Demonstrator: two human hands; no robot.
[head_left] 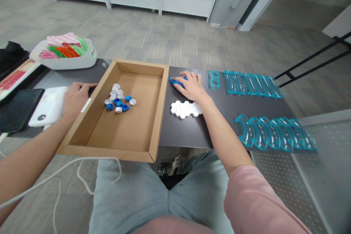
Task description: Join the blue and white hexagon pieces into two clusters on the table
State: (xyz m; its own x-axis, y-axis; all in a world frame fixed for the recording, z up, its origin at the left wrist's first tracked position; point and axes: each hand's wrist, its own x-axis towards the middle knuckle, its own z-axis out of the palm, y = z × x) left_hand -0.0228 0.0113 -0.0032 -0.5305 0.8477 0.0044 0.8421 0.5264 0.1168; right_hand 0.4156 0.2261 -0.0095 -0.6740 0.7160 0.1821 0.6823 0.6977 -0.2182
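Observation:
A shallow cardboard box (155,126) lies on the dark table (181,135) and holds several loose white and blue hexagon pieces (119,99). To its right, a flat cluster of white hexagon pieces (184,109) lies on the table. My right hand (190,85) rests palm down over a cluster of blue hexagon pieces (174,80), fingers curled over them. My left hand (75,97) lies on the table just left of the box, fingers bent, beside a white device (48,105).
Two rows of clear turquoise curved pieces (251,84) (274,131) and a small turquoise block (214,79) lie at the right. A white tub of coloured sheets (67,53) stands at the back left. A black tablet (18,109) lies at the left edge. A white cable (82,168) hangs over my lap.

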